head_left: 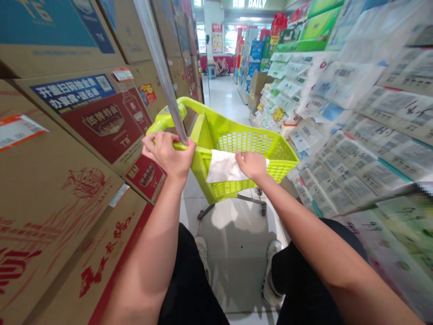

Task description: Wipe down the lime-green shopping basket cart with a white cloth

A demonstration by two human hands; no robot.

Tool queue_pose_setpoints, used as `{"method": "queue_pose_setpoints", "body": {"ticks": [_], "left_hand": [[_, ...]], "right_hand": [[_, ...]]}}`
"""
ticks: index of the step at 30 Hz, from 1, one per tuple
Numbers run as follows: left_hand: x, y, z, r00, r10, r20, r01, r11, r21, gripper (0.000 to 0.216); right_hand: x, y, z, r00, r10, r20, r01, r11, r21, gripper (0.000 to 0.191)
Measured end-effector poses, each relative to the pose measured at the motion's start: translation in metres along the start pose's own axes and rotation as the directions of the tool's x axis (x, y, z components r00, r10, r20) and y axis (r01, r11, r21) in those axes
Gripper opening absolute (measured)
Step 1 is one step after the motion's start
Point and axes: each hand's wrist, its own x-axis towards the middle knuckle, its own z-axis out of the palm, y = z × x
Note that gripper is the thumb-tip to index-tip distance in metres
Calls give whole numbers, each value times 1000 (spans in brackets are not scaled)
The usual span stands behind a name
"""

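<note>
A yellow-green plastic shopping cart (211,192) on dark wheeled legs stands in front of me, turned sideways. My left hand (169,153) grips its rim at the handle end, beside a slanting metal pole (165,76); the fingertips are partly hidden. My right hand (252,164) is closed on a white cloth (221,167), pressing it against the near side rim of the basket. The cloth drapes over the edge and down the outer wall. Through the basket's opening I see its perforated walls.
Stacked cardboard cartons (101,117) line the left side. Packs of tissue paper (358,162) are piled along the right, close to my right arm. The tiled aisle floor (219,99) runs on to a far wall with a poster (217,38). A blue stool (211,71) stands there.
</note>
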Motion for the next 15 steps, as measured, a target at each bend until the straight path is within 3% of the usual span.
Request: {"method": "queue_pose_setpoints", "body": {"ticks": [5, 8, 11, 15], "left_hand": [[5, -14, -2, 999, 5, 42, -5, 1000, -5, 25], [2, -10, -1, 998, 12, 56, -12, 1000, 12, 24], [-3, 0, 2, 1000, -4, 29, 3, 999, 37, 22], [-13, 19, 5, 999, -26, 19, 25, 999, 44, 20]], "right_hand": [[-20, 106, 5, 987, 162, -14, -162, 972, -170, 68], [-26, 141, 6, 976, 218, -28, -219, 961, -171, 69], [-26, 139, 6, 962, 264, -65, -271, 952, -143, 67], [-19, 90, 1, 971, 234, -51, -238, 967, -91, 68]]}}
